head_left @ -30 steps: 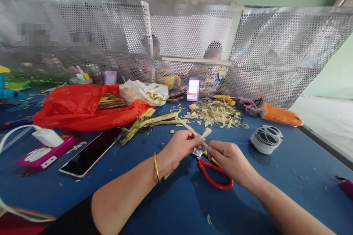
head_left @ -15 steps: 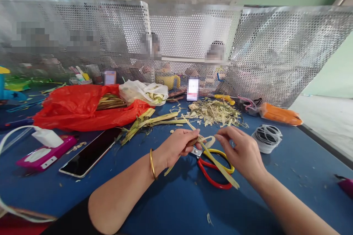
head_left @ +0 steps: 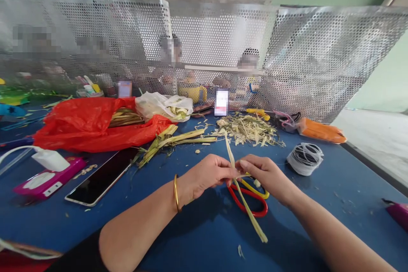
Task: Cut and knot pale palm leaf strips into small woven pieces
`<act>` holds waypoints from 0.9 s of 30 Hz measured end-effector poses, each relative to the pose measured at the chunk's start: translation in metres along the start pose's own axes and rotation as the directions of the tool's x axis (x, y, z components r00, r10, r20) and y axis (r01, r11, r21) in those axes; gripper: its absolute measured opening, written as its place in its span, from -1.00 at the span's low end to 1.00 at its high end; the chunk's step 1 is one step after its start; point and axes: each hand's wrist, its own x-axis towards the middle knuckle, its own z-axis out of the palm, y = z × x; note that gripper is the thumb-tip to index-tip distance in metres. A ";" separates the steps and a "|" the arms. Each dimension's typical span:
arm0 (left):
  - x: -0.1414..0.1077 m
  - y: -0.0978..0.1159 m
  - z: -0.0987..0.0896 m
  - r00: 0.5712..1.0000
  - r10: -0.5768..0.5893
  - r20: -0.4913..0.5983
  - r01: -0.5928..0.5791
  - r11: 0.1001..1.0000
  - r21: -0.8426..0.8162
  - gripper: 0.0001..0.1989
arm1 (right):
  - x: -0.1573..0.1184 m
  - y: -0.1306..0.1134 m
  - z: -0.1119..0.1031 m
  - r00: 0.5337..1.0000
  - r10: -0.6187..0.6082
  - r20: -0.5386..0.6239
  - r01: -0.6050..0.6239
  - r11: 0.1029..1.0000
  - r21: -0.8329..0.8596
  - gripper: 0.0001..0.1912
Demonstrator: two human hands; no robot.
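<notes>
Between my two hands is a pale green dried husk strip (head_left: 247, 208), one end slanting down toward me and the other pointing up and away. My left hand (head_left: 213, 173), with a gold bangle on its wrist, pinches the strip near its middle. Close against it, my right hand (head_left: 263, 174) has thumb and fingers closed on the same crossing of strips; fingertips hide how the pieces are folded there. Beneath the strip, scissors (head_left: 263, 210) with one red and one yellow handle loop lie on the blue table, their blades covered by my hands.
Husk scraps (head_left: 251, 129) are heaped beyond my hands. Left are husk stalks (head_left: 172, 141), a red plastic bag (head_left: 79, 123), a phone (head_left: 100, 178) and a magenta power strip (head_left: 51, 180). Right sit a wire spool (head_left: 305, 159) and an orange packet (head_left: 321, 130). A perforated metal screen (head_left: 219, 29) stands behind.
My right hand has moved left to meet my left hand, and the visible loop is now hidden by fingers. The strip has turned steeper, its near end lower.
</notes>
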 end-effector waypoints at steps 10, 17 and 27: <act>-0.002 -0.005 0.017 0.996 -0.061 0.071 0.064 0.997 -0.046 -0.64 | -0.005 -0.002 0.020 0.988 0.154 -0.030 -0.119 0.863 0.490 -0.65; 0.001 -0.012 0.015 0.990 -0.014 0.137 0.021 0.999 -0.046 -0.68 | -0.005 0.007 0.028 0.951 0.165 -0.261 -0.053 0.921 0.386 -0.67; 0.000 -0.007 0.013 0.985 -0.036 0.169 0.052 0.994 -0.093 -0.65 | 0.005 0.008 0.030 0.963 0.079 -0.258 -0.029 0.981 0.190 -0.66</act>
